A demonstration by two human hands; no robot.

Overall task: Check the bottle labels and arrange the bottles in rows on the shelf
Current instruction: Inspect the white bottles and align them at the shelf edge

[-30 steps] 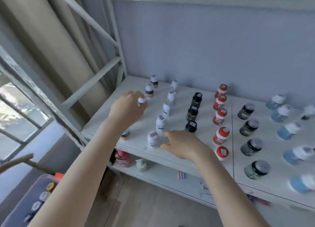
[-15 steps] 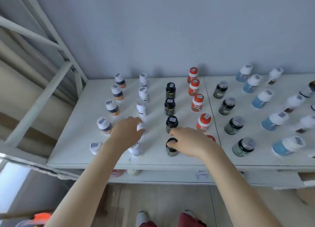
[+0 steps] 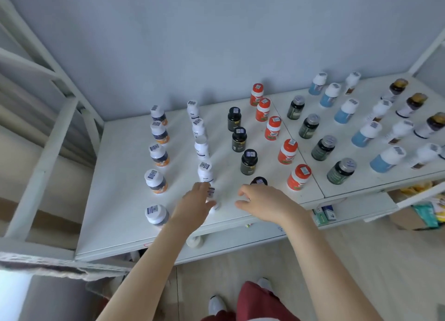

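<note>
— What moved?
— The right hand (image 3: 262,202) has come off the black bottle (image 3: 258,181). Half a second back it pinched that cap. Now its fingers are loosely curved, with nothing between thumb and forefinger. The bottle stands upright just behind the knuckles, at the front of the black row (image 3: 239,139). Contact: cannot tell.
— And the left?
— The left hand (image 3: 195,206) is unchanged, fingers wrapped round the white bottle (image 3: 211,193) at the near end of the white row (image 3: 201,149), close to the front edge of the shelf (image 3: 120,188).
— Meaning?
— My reading: the black row is done at four, and the white one is being nudged into line as the fifth. Little seems left on this side.
— Materials?
— Small round plastic bottles, smooth, with screw caps and a barcode sticker (image 3: 250,154) on most caps in view. They look light, so a knock could topple a neighbour. The shelf is a flat white board, matte, with a seam (image 3: 301,152) just right of the orange-red bottles (image 3: 287,152).
</note>
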